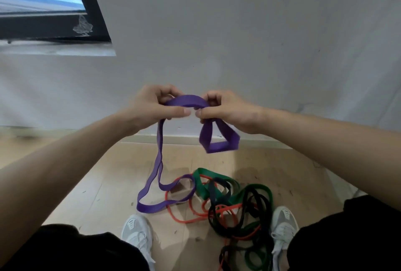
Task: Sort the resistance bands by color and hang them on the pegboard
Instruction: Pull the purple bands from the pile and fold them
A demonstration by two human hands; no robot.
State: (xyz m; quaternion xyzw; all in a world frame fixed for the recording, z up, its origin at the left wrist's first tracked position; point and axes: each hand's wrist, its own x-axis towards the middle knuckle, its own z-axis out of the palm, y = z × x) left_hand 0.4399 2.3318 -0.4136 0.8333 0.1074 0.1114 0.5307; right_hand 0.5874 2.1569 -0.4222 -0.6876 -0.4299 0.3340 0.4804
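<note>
Sorting stage here: left hand (152, 105) and right hand (225, 110) both have fingers pinched round the purple band (186, 101) at chest height, its tail trailing into the tangled pile (234, 203) on the floor. Next it probably needs pulling free of the red and green bands; no pegboard in view.

Bare left hand (152, 109) and right hand (231, 113), forearms (76, 162) uncovered, legs clad in black fabric (65, 249), feet shod in grey-white laced trainers (136, 232).

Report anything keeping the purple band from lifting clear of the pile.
Left hand and right hand hold the purple band, but its lower loop lies on the floor crossing an orange band beside a green band. No pegboard in view.
</note>
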